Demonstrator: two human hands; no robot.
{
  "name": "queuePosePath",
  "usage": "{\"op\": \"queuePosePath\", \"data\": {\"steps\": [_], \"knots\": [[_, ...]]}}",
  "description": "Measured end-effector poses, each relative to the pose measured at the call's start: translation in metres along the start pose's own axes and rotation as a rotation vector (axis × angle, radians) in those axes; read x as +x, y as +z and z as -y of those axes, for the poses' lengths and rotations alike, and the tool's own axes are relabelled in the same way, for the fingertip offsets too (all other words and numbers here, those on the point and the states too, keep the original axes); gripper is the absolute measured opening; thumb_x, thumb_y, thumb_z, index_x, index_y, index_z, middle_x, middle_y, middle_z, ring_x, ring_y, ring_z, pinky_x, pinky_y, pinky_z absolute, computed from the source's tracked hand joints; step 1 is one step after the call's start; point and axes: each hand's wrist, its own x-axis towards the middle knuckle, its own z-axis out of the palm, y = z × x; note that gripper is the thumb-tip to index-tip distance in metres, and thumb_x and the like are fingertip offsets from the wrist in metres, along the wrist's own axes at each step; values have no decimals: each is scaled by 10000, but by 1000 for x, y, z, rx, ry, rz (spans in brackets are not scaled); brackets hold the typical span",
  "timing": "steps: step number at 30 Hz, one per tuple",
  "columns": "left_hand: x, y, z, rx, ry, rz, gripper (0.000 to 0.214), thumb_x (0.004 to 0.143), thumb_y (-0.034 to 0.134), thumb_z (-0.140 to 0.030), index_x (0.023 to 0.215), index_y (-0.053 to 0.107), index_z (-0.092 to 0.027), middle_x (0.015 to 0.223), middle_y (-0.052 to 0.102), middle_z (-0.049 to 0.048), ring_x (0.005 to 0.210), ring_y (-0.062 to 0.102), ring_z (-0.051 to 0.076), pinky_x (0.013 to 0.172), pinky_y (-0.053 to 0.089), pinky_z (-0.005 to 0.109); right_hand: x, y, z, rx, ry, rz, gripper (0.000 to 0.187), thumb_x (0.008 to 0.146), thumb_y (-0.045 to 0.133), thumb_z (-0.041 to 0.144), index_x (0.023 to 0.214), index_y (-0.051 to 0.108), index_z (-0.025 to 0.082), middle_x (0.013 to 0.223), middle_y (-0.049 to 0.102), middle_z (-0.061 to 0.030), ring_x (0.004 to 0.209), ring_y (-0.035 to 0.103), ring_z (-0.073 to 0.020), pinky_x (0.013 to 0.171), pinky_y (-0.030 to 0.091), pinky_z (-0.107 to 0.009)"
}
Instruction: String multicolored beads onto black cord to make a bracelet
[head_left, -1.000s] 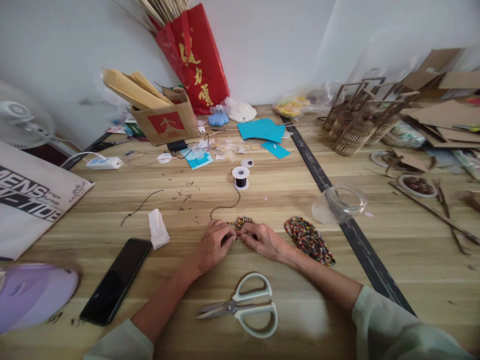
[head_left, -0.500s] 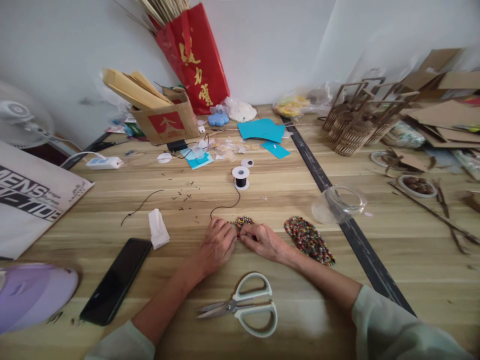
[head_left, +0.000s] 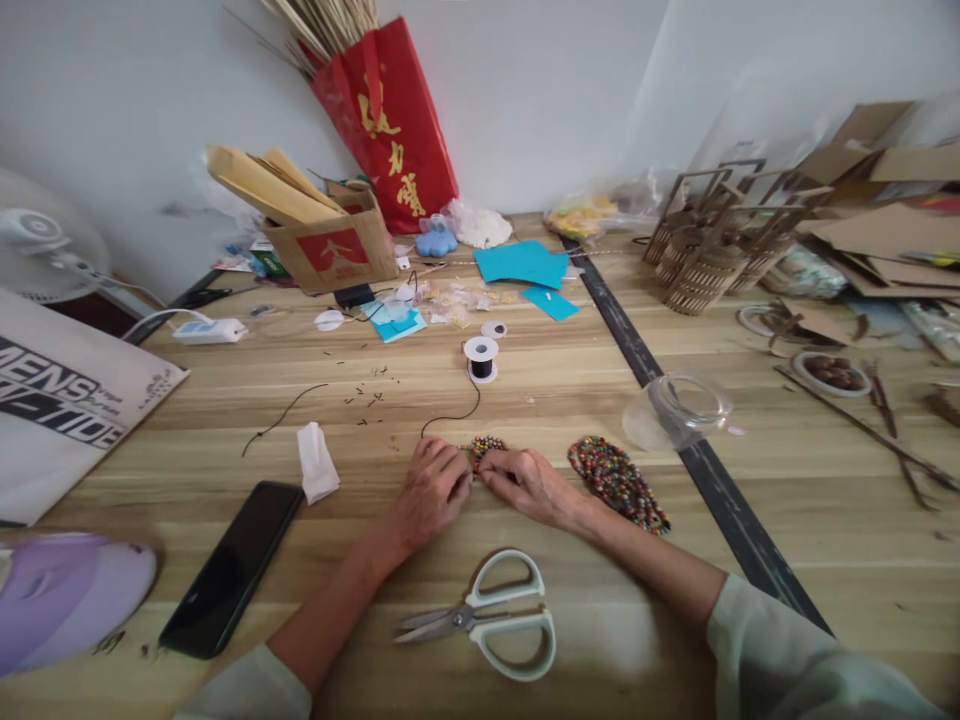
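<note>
Nearest the person, scissors (head_left: 471, 612) lie crosswise, blades leftward. Beyond, fingers of left hand (head_left: 435, 490) and right hand (head_left: 529, 487) pinch a beaded strand (head_left: 487, 446) between them; its clump bulges away, long axis partly hidden. Bead bundle (head_left: 619, 483) lies rightward. Farther, black cord (head_left: 454, 417) curves toward an upright spool (head_left: 481, 365).

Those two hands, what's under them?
Colourful beads peek out between the left hand and right hand and just beyond them. Whatever lies right under the hands is covered, so it can't be seen.
</note>
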Motion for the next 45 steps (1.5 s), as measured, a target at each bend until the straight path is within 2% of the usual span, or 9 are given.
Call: {"op": "queuePosePath", "data": {"steps": [4, 6, 13, 18, 24, 32, 39, 41, 45], "knots": [[-2, -4, 4, -267, -71, -85, 103, 845, 480, -146, 767, 539, -179, 1065, 600, 111, 1034, 513, 229, 920, 420, 389, 0, 1, 1, 16, -38, -85, 128, 860, 499, 121, 854, 622, 154, 696, 566, 6, 589, 455, -100, 567, 339, -196], [-2, -7, 4, -382, -76, -97, 120, 840, 476, -138, 740, 527, -179, 1117, 604, 121, 1097, 506, 234, 954, 413, 395, 0, 3, 0, 21, -81, -123, 111, 849, 512, 115, 860, 615, 154, 730, 579, -5, 605, 475, -103, 578, 360, -198], [1, -15, 2, -653, -188, -62, 153, 850, 463, -177, 707, 517, -180, 957, 653, 102, 988, 565, 217, 892, 450, 378, 1, 4, -3, 85, -184, -163, 114, 897, 495, 134, 897, 604, 169, 887, 603, -58, 819, 570, -151, 724, 442, -246], [-1, -12, 3, -836, -278, 8, 166, 848, 495, -268, 714, 516, -171, 857, 596, 72, 853, 566, 185, 786, 470, 314, 1, 2, 0, 115, -173, -180, 122, 916, 497, 158, 905, 618, 170, 884, 595, -59, 825, 570, -156, 740, 453, -261], [2, -7, 1, -1171, -392, 116, 264, 809, 589, -401, 735, 534, -153, 768, 556, 32, 669, 546, 133, 641, 466, 269, 1, 1, 1, 133, -190, -202, 153, 922, 479, 140, 914, 629, 171, 915, 587, -65, 857, 572, -156, 763, 465, -267], [3, 2, 1, -1292, -558, 101, 339, 709, 730, -401, 802, 526, -147, 697, 579, -22, 551, 529, 77, 552, 446, 215, 1, 1, -1, 145, -234, -216, 153, 933, 490, 171, 969, 639, 180, 1005, 579, -85, 960, 568, -178, 838, 475, -301], [2, 7, 4, -1311, -533, 142, 339, 740, 708, -395, 902, 583, -124, 743, 691, 46, 592, 583, 108, 561, 456, 223, 1, 3, -4, 119, -257, -233, 150, 935, 492, 186, 1015, 619, 187, 1045, 560, -88, 994, 561, -183, 847, 489, -308], [2, 6, 3, -1285, -532, 159, 322, 756, 689, -402, 874, 592, -118, 743, 700, 56, 577, 579, 108, 559, 456, 225, 1, 4, -4, 103, -241, -273, 168, 926, 501, 183, 1072, 583, 196, 1063, 549, -89, 974, 564, -184, 798, 508, -301], [2, 4, 1, -1242, -543, 141, 295, 773, 665, -405, 809, 584, -123, 717, 697, 48, 552, 567, 101, 569, 455, 224, -2, 6, -2, 50, -209, -346, 241, 911, 488, 168, 1149, 500, 203, 1069, 520, -89, 785, 566, -143, 628, 505, -253]]}}
